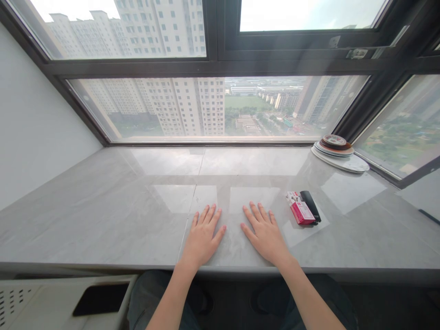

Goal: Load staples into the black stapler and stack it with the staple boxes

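Observation:
My left hand [202, 238] lies palm down on the grey marbled countertop [103, 220], fingers spread and holding nothing. Beside it, a short gap to the right, my right hand [264, 233] rests flat in the same way, its fingers apart. Just right of that hand sits a small pink and white box [299, 210]. A black flat item [310, 206] lies against the box's right side; its kind I cannot make out. Neither hand touches them.
Several stacked plates [333, 149] of different sizes stand in the far right corner by the window frame [213, 68]. Below the counter's front edge at left is a white perforated surface [44, 302] with a black phone-like slab [101, 299] on it.

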`<state>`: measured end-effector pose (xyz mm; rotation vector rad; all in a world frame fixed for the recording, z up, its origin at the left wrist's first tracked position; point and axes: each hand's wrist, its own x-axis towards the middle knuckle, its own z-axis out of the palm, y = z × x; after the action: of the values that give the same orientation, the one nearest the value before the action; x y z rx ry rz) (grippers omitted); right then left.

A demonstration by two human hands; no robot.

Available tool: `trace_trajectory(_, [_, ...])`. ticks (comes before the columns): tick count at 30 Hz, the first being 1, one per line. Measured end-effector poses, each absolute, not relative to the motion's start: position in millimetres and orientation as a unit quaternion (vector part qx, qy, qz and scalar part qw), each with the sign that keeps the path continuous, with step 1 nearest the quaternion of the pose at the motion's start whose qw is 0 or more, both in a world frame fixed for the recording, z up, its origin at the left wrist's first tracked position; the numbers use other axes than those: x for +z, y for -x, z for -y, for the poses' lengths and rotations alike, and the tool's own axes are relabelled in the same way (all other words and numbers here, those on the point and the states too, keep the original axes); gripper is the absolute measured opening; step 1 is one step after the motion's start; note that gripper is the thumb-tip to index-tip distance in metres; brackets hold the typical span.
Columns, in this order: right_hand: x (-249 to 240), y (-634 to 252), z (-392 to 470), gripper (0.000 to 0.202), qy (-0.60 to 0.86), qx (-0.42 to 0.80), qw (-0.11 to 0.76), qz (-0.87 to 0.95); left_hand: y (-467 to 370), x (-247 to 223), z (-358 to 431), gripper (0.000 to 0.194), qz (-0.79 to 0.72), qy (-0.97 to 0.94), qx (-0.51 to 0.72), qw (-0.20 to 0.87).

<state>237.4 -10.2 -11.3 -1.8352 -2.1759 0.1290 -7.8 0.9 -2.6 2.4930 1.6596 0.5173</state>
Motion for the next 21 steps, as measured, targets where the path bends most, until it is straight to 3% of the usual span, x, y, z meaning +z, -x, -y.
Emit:
trace_trajectory(5, [4.1,-239.7,10.2,0.064,0.62,0.114,0.185,0.754,7.9,-0.9,-1.6,0.057,-0.546,-0.82,0.163,0.048])
trace_trajectory(8, [33.8,-273.7,1.7,0.062,0.586,0.177,0.271,0.743,7.7,-0.2,-1.9,0.056,-0.547,-0.821,0.156,0.048])
trace_trajectory(12, [59.6,-369.4,-21.5,0.056,0.685,0.05,0.397,0.609,7.8,-1.5,-2.2,0.056,-0.549,-0.82,0.153,0.049])
trace_trajectory(15, [49.6,-439.6,-30.9,0.063,0.778,0.101,0.343,0.517,8.5,-2.2,-2.3,0.057,-0.547,-0.82,0.159,0.05])
trace_trajectory(18, [28.5,-470.9,-26.8,0.065,0.759,0.257,0.289,0.524,8.7,-1.8,-2.2,0.057,-0.546,-0.82,0.164,0.054])
trace_trajectory(21, [15.7,-461.7,-18.4,0.065,0.725,0.326,0.295,0.53,7.6,-1.3,-1.7,0.056,-0.546,-0.818,0.171,0.059])
